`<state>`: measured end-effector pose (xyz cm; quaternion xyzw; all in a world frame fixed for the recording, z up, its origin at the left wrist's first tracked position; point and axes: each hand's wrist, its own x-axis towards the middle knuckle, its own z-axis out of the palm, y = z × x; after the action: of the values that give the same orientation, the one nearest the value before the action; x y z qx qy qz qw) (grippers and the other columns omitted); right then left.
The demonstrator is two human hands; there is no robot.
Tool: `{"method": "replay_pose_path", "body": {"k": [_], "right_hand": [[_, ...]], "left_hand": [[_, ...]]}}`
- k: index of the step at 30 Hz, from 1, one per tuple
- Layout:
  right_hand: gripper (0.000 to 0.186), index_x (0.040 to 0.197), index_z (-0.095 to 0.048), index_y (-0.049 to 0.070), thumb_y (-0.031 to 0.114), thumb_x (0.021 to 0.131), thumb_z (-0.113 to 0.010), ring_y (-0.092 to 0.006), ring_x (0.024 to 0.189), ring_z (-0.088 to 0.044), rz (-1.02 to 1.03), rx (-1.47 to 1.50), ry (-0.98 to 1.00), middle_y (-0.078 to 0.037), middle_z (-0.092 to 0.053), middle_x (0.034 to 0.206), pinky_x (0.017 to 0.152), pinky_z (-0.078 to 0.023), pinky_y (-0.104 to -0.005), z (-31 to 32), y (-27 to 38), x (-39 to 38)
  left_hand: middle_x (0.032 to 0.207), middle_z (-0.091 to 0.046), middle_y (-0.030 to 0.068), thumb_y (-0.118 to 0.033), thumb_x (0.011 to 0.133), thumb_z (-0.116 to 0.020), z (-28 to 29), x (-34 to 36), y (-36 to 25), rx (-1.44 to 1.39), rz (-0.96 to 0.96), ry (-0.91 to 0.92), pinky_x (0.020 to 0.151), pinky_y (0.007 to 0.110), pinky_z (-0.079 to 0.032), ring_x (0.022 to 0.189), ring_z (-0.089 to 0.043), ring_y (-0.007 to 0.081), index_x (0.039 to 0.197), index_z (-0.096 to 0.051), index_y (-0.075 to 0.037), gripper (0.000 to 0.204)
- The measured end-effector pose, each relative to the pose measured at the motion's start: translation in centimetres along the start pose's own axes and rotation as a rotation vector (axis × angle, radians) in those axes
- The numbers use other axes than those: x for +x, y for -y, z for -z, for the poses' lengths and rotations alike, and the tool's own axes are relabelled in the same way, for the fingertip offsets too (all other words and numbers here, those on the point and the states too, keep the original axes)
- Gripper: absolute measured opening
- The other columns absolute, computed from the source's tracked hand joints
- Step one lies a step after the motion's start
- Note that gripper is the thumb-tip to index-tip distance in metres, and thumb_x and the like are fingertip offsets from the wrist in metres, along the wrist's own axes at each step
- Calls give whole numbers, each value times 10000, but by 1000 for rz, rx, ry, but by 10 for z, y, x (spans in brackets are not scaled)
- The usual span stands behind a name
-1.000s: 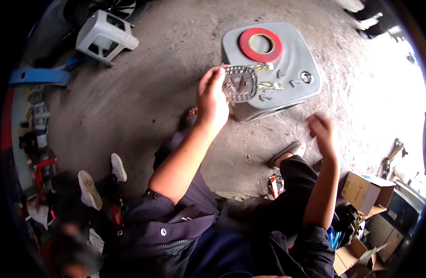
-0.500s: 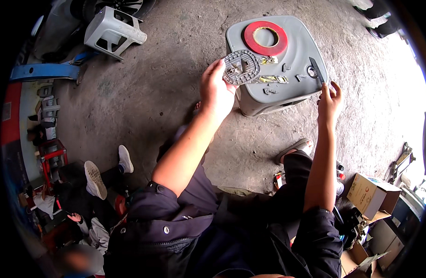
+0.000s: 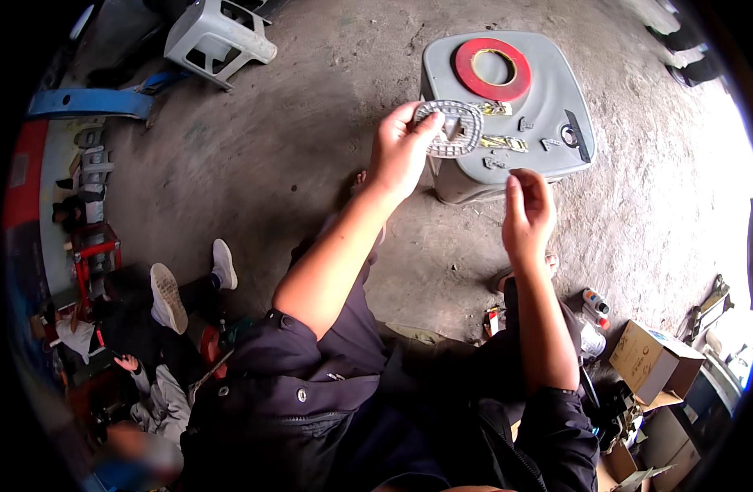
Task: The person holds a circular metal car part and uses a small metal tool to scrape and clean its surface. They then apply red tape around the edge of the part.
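Observation:
My left hand (image 3: 399,156) is closed on a round grey ribbed plastic part (image 3: 450,151), thumb on its upper face, held over the left edge of a grey plastic stool (image 3: 544,61). Just off the stool's near edge is my right hand (image 3: 530,217), its fingers loosely curled and the thumb apart, with nothing visible in them. On the stool lie a red ring-shaped roll of tape (image 3: 468,75), yellowish wrapped strips (image 3: 504,143), several small grey broken pieces (image 3: 526,125) and a flat black strip (image 3: 579,135) across the hole at the right.
Another grey stool (image 3: 216,37) stands at the far left, above a blue metal beam (image 3: 89,103). A co-worker's shoes (image 3: 170,299) show at left. Cardboard box (image 3: 643,357) and bottles (image 3: 593,303) stand at lower right. Another person's feet (image 3: 684,70) appear at the far right.
My right hand has let go of the black strip, leaving it on the stool, and has moved left and nearer to me. My left hand still holds the round part, now tilted differently.

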<state>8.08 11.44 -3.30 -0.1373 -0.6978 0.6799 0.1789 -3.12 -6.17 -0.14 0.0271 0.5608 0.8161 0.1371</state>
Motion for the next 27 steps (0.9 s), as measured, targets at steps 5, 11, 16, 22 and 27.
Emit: {"method": "replay_pose_path", "body": {"k": [5, 11, 16, 22, 27], "right_hand": [[244, 1132, -569, -4, 199, 1002, -531, -98, 652, -553, -344, 625, 162, -59, -621, 913, 513, -437, -239, 0, 15, 5], [225, 974, -581, 51, 263, 1010, -512, -78, 550, -495, -312, 478, -142, -16, -602, 783, 467, -385, -222, 30, 7, 11], [243, 859, -546, 81, 282, 995, -547, -74, 492, -423, -280, 513, -293, 7, -518, 656, 441, -342, -230, 46, 0, 30], [163, 936, -572, 77, 227, 997, -554, -40, 497, -427, -259, 579, -311, 24, -552, 703, 438, -345, -209, 54, -5, 27], [164, 926, -577, 78, 224, 997, -554, -41, 486, -424, -205, 627, -254, 29, -539, 678, 435, -343, -205, 58, 14, 26]], "left_hand": [[944, -681, 40, -64, 924, -612, -44, 1, -4, -5, 83, 258, 760, 233, -511, 837, -622, 76, 1073, -640, 20, 173], [889, -699, 84, -123, 895, -678, -66, 42, 4, 548, -249, 195, 708, 256, -516, 784, -657, 124, 991, -648, 17, 172], [980, -687, 167, -247, 795, -716, -86, 114, -5, 1463, -307, 237, 825, 422, -518, 920, -671, 312, 1032, -612, -6, 353], [999, -653, 277, -257, 660, -749, -113, 142, 28, 1684, -212, 275, 879, 471, -501, 1001, -628, 418, 1097, -472, 61, 608], [963, -643, 255, -210, 674, -727, -88, 154, 11, 1627, -188, 165, 783, 392, -532, 915, -654, 334, 1109, -426, 72, 599]]}}
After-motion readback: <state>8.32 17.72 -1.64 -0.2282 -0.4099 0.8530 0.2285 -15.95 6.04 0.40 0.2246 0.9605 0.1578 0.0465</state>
